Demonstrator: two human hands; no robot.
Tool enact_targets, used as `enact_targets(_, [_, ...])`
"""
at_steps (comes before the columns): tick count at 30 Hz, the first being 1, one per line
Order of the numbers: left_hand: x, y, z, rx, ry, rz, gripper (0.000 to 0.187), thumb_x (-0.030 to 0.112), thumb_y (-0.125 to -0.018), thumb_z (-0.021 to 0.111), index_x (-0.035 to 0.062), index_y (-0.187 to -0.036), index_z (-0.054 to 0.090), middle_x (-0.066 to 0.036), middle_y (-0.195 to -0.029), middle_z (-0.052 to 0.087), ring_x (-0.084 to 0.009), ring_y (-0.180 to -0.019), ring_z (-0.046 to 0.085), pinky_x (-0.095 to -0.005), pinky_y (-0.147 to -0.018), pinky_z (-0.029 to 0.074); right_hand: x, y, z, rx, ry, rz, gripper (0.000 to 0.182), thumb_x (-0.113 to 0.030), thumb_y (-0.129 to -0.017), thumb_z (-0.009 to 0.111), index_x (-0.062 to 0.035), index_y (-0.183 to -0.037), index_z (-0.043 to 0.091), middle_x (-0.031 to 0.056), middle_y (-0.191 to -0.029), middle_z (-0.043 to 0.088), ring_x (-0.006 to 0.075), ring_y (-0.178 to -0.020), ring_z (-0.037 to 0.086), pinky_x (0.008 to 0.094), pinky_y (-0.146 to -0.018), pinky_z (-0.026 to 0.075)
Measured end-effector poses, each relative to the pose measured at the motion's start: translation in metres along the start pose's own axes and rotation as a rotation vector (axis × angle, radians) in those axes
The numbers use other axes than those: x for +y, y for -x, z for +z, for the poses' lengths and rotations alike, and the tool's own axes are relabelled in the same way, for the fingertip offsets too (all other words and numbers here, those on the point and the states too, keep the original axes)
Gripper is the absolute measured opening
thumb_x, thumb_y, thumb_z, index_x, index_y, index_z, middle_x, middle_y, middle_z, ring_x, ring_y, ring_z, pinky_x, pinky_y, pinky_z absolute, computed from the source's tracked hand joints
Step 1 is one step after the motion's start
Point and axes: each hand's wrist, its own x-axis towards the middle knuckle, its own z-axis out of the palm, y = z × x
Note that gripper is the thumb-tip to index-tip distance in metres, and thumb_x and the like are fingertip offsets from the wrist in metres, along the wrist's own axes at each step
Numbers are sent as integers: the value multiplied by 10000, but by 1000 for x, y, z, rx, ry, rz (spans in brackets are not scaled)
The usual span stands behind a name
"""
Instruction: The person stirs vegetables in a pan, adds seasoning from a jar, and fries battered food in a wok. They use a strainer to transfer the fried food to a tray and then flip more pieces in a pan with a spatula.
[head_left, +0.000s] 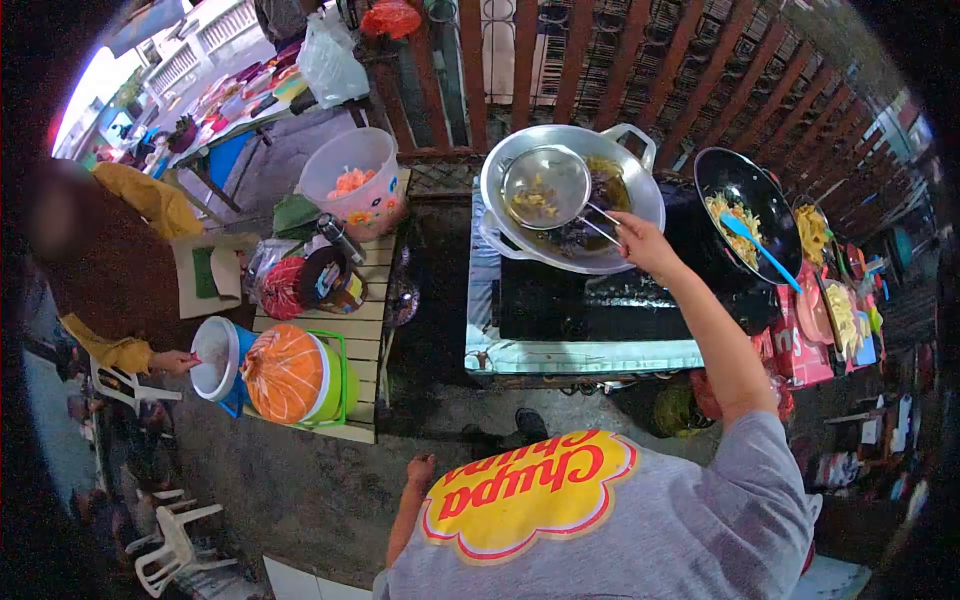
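My right hand (642, 243) is closed round the handle of a metal strainer (547, 186). The strainer is over a large silver pan (645, 195) of oil on the stove, with some small yellowish pieces showing in its mesh. Down at my side, near the shirt's printed logo, hangs my left hand (422, 468); its fingers look curled, and whether they hold anything is too small to tell. Right of the pan, a black wok (780, 205) holds shredded food and a blue spatula (760, 250).
At left, a slatted table (368, 330) bears a bucket (350, 160) and an orange-covered container (285, 375). A co-worker (110, 250) reaches toward a white-lidded tub (215, 355). A red tray (800, 350) with food is at right; wooden slats (580, 70) stand behind the stove.
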Motion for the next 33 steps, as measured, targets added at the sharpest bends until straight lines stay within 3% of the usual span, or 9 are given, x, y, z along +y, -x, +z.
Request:
enact_targets(5, [17,0,-6,22,-121,-59,347,338,-744,505,61,-943,567,-134,-934,574,-281,-877,543,-345,-772,411,3,1,-16,-8,-216,116,288,-124,-849,395,-88,-1126,465,-27,-613,421,50,-544,380,177,-475,320])
enact_targets(7, [66,40,-39,2,-158,-44,361,356,-750,498,82,-977,553,-131,-949,568,-282,-896,534,-345,-787,403,11,-5,-43,134,47,-39,256,-135,-835,426,-115,-1074,513,16,-608,476,84,-515,419,216,-471,370])
enact_targets(9, [83,52,-49,-19,-142,-57,355,355,-752,496,88,-978,553,-129,-952,567,-282,-902,531,-346,-786,402,47,-30,-82,289,511,-427,306,-102,-790,436,-144,-1088,494,150,-799,587,254,-673,583,344,-565,452])
enact_targets(13, [20,2,-3,19,-150,9,315,323,-756,491,97,-963,565,-123,-961,565,-276,-914,526,-347,-776,408,-26,-2,-105,359,1192,-146,413,-35,-757,384,-196,-1132,448,218,-764,558,349,-690,552,413,-599,443])
enact_targets(17, [-4,-10,8,-30,-119,4,299,307,-753,490,95,-944,578,-123,-950,570,-273,-907,531,-349,-772,413,-1,-11,-102,336,1278,-167,412,-31,-760,382,-191,-1136,442,204,-759,562,339,-697,557,408,-593,442])
enact_targets(21, [-17,-16,19,42,-54,4,292,302,-745,498,93,-927,589,-137,-922,578,-275,-884,543,-347,-771,418,25,-11,-73,146,797,-306,332,-79,-768,393,-169,-1071,497,196,-770,564,346,-690,556,422,-590,439])
enact_targets(23, [-15,-13,18,73,-39,17,293,302,-741,503,85,-918,592,-143,-913,580,-276,-875,547,-346,-769,420,23,-5,-54,67,544,-157,284,-82,-812,398,-105,-1075,504,81,-571,499,152,-493,475,264,-504,408])
enact_targets(25, [13,8,-4,-47,-148,36,307,302,-743,511,62,-919,587,-154,-914,577,-275,-874,549,-344,-768,421,13,4,-35,30,265,3,292,-93,-824,396,-87,-1102,486,31,-560,460,92,-494,429,234,-479,381])
enact_targets(33, [34,26,-11,33,4,-25,311,298,-758,517,41,-925,573,-152,-905,578,-281,-870,548,-343,-762,419,-7,16,-10,-48,-135,189,301,-118,-848,391,-97,-1143,452,-34,-584,396,51,-493,372,168,-440,299])
